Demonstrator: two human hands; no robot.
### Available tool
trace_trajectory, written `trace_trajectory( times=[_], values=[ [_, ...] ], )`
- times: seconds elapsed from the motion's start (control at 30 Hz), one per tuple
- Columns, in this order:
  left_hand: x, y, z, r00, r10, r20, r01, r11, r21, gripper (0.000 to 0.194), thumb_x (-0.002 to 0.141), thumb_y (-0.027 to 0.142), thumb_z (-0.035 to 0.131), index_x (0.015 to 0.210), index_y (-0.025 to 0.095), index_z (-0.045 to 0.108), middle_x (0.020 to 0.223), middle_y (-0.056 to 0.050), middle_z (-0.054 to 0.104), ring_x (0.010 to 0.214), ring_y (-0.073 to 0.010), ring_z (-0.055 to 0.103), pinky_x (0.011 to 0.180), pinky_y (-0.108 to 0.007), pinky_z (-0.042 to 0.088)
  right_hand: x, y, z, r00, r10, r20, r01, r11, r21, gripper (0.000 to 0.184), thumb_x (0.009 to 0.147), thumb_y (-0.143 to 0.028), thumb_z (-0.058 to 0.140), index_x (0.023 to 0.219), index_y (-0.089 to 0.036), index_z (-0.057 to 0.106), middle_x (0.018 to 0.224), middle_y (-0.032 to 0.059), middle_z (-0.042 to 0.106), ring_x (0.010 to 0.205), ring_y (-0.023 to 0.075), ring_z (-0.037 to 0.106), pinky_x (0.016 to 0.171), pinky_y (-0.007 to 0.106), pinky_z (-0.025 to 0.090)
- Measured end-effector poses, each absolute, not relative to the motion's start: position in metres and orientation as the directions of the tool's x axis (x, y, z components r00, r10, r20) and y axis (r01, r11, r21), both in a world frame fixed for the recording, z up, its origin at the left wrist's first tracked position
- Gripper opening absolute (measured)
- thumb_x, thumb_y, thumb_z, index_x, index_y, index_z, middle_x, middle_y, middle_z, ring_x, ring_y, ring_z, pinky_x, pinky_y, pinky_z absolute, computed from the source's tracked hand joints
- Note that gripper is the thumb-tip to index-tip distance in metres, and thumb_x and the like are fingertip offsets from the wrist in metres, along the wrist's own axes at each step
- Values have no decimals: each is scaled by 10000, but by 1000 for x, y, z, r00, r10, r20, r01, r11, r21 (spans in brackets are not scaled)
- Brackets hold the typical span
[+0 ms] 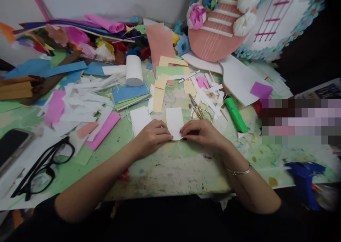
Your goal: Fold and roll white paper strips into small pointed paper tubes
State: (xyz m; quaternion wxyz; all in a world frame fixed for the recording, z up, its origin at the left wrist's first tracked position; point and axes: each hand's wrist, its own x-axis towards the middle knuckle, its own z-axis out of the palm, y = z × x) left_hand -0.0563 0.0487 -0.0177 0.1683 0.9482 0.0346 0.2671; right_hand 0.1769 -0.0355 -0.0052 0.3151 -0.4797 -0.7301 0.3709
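A small white paper rectangle [174, 122] lies on the green-stained table [170, 167] in front of me. My left hand [152, 135] has its fingers curled and pinches the paper's lower left edge. My right hand [200, 132] is curled too, with its fingertips pressed on the paper's lower right edge. Another white paper piece [139, 120] lies just left of my left hand. Gold-handled scissors [198, 110] rest just beyond my right hand.
Black glasses [44, 169] and a phone [12, 148] lie at the left. A green marker [236, 114], a blue glue gun [305, 180], a white paper roll [134, 70], a pen [189, 76] and heaps of coloured paper scraps [80, 100] cover the table. A pink guitar-shaped craft [218, 25] stands behind.
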Motion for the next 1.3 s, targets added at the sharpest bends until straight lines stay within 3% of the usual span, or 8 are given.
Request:
trace_trajectory(
  times=[0.23,0.43,0.83,1.3],
  values=[
    [-64,58,-15,917,148,369,-89,-829,552,167,935,209,551,955,224,716,866,-48,716,830,-168,579,787,-355,462,175,-35,0,-446,887,115,506,356,-785,121,856,-156,622,841,-201,733,963,62,734,914,160,645,847,340,500],
    [-62,57,-13,949,200,242,4,-779,627,254,956,179,463,973,234,711,933,-65,645,906,-175,549,826,-344,454,174,-37,2,-464,880,101,540,372,-755,173,874,-105,575,888,-194,723,1011,70,682,940,162,621,872,341,493],
    [-54,52,-10,954,239,183,67,-762,644,268,948,151,420,976,204,681,929,-60,595,914,-189,493,844,-359,413,164,-38,1,-466,879,98,593,392,-703,192,866,-54,517,891,-177,662,947,68,614,908,172,575,835,327,467],
    [-56,54,-2,977,184,108,60,-723,688,226,905,137,430,920,213,642,983,-51,599,969,-211,446,906,-391,376,167,-38,2,-474,878,67,561,360,-746,205,857,-51,508,864,-187,662,970,60,631,901,165,583,833,322,470]
  ],
)
